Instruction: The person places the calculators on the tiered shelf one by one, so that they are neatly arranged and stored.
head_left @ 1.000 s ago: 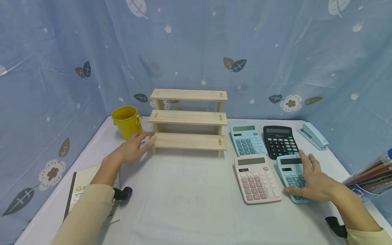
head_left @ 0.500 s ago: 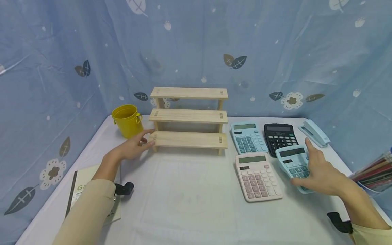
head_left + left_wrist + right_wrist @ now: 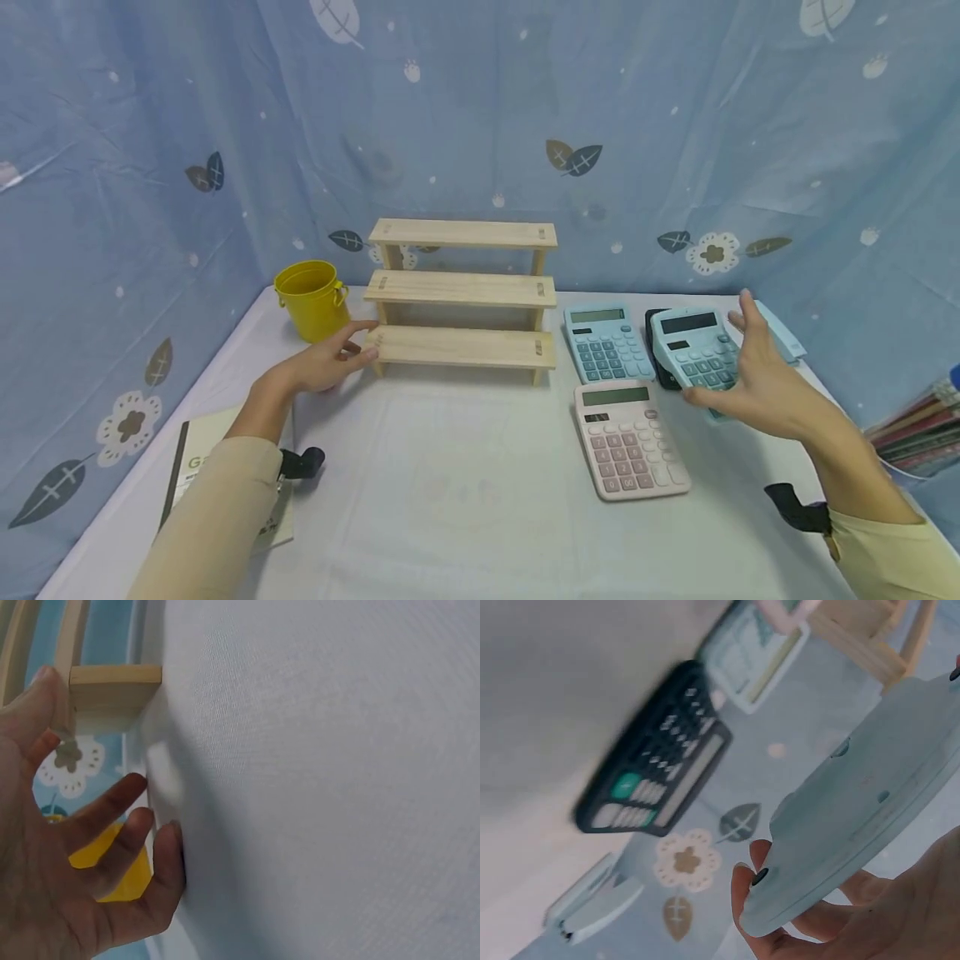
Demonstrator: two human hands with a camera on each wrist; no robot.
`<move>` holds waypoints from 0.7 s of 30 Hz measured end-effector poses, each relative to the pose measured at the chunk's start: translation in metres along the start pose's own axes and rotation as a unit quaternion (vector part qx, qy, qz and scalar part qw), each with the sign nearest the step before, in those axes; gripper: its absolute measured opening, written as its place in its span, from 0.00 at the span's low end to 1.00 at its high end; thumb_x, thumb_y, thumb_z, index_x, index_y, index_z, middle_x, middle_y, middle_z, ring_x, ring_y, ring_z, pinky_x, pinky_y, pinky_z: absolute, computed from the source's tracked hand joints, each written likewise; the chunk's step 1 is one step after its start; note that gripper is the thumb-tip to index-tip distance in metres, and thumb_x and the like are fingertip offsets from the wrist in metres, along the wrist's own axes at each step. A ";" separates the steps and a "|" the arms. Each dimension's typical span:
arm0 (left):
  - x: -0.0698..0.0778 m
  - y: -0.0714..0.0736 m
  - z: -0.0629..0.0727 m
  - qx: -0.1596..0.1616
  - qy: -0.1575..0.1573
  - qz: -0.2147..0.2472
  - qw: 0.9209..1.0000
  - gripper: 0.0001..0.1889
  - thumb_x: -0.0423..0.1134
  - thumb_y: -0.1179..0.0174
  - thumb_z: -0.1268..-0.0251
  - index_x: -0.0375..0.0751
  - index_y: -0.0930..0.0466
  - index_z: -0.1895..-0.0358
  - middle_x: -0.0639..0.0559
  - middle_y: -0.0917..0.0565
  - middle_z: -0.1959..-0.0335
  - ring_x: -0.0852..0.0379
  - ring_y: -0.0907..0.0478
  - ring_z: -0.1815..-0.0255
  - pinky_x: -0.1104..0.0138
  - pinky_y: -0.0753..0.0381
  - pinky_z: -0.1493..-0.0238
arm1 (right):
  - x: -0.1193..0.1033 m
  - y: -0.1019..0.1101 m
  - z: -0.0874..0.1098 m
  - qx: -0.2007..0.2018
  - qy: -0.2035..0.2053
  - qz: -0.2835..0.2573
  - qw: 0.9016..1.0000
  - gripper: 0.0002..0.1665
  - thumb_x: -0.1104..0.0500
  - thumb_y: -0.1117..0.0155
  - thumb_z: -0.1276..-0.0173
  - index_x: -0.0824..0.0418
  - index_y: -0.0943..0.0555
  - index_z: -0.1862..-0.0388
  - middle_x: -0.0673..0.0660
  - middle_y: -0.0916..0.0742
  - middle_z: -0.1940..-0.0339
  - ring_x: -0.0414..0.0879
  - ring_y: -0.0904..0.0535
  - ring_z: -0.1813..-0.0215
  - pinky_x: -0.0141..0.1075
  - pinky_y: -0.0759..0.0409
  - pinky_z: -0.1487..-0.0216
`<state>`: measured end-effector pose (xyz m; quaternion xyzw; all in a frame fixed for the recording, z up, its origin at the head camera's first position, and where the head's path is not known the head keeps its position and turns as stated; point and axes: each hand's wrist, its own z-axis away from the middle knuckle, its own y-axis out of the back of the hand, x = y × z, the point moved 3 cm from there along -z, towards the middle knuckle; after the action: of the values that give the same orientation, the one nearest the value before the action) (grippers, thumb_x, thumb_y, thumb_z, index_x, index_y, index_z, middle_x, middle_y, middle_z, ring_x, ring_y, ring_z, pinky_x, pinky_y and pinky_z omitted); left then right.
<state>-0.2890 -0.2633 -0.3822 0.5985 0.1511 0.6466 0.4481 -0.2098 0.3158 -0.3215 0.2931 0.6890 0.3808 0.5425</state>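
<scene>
A light blue calculator (image 3: 695, 347) is raised off the table in my right hand (image 3: 776, 383), which grips it by its sides, the thumb at the near edge. The right wrist view shows its underside (image 3: 862, 795) with fingers curled round one end. It partly covers a black calculator (image 3: 656, 757) lying behind it. My left hand (image 3: 322, 360) pinches the left end of the lowest board of a three-tier wooden shelf (image 3: 457, 346) between thumb and index finger. In the left wrist view, that hand's other fingers (image 3: 169, 862) spread near the tablecloth.
Another light blue calculator (image 3: 606, 346) and a pink calculator (image 3: 630, 437) lie right of the shelf. A light blue stapler (image 3: 782, 333) sits behind the right hand. Pencils in a holder (image 3: 918, 433) stand far right. A yellow bucket (image 3: 311, 300) and a notebook (image 3: 198, 446) are at left.
My right hand has taken hold of the nearer light blue calculator, lifted it and carried it away from me, over the black one. My left hand has stayed at the shelf.
</scene>
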 end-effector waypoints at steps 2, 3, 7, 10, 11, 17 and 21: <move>0.000 0.000 0.000 -0.006 0.006 0.000 1.000 0.39 0.66 0.52 0.23 0.63 0.57 0.17 0.28 0.37 0.26 0.28 0.37 0.26 0.38 0.29 0.37 | -0.007 0.004 -0.005 0.002 0.001 0.000 1.000 0.88 0.47 0.19 0.42 0.48 0.90 0.23 0.76 0.58 0.18 0.84 0.54 0.24 0.79 0.44 0.41; 0.000 -0.001 0.000 -0.009 0.010 0.001 1.000 0.39 0.66 0.52 0.23 0.63 0.57 0.17 0.28 0.37 0.26 0.29 0.37 0.27 0.40 0.27 0.38 | -0.010 0.006 -0.009 0.004 0.002 0.001 1.000 0.88 0.47 0.20 0.42 0.48 0.90 0.23 0.76 0.58 0.18 0.84 0.54 0.24 0.79 0.44 0.41; 0.000 -0.001 0.000 -0.011 0.020 0.001 1.000 0.40 0.67 0.52 0.23 0.64 0.58 0.17 0.28 0.37 0.26 0.32 0.33 0.31 0.47 0.24 0.45 | -0.024 0.013 -0.022 0.005 -0.002 -0.001 1.000 0.87 0.46 0.20 0.41 0.48 0.90 0.23 0.75 0.57 0.17 0.83 0.53 0.24 0.78 0.44 0.38; 0.000 -0.001 -0.001 -0.013 0.023 0.002 1.000 0.39 0.67 0.52 0.23 0.64 0.58 0.17 0.28 0.37 0.26 0.33 0.29 0.37 0.50 0.23 0.49 | -0.034 0.016 -0.033 0.004 -0.006 -0.007 1.000 0.86 0.47 0.21 0.40 0.47 0.90 0.23 0.74 0.59 0.17 0.82 0.55 0.22 0.78 0.45 0.36; 0.000 -0.001 -0.002 -0.014 0.022 0.000 1.000 0.40 0.67 0.52 0.23 0.64 0.58 0.17 0.28 0.37 0.26 0.34 0.28 0.38 0.51 0.23 0.49 | -0.037 0.017 -0.037 0.004 -0.009 -0.008 1.000 0.86 0.46 0.21 0.40 0.47 0.90 0.23 0.73 0.59 0.16 0.82 0.55 0.22 0.78 0.45 0.36; 0.000 0.000 -0.002 -0.022 0.025 -0.002 0.999 0.40 0.67 0.53 0.23 0.63 0.60 0.17 0.27 0.38 0.26 0.37 0.27 0.42 0.56 0.22 0.53 | -0.056 0.018 -0.059 -0.001 -0.015 -0.011 1.000 0.86 0.44 0.21 0.40 0.46 0.90 0.23 0.69 0.60 0.15 0.80 0.58 0.21 0.78 0.45 0.35; -0.003 -0.001 -0.002 -0.016 0.021 -0.001 1.000 0.40 0.67 0.54 0.23 0.62 0.60 0.17 0.26 0.38 0.27 0.35 0.27 0.41 0.53 0.24 0.50 | -0.069 0.014 -0.073 -0.005 -0.017 -0.004 1.000 0.86 0.40 0.22 0.41 0.44 0.89 0.23 0.67 0.57 0.14 0.81 0.54 0.22 0.78 0.44 0.35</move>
<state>-0.2906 -0.2644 -0.3847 0.5775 0.1513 0.6608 0.4550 -0.2639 0.2521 -0.2649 0.2945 0.6790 0.3773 0.5567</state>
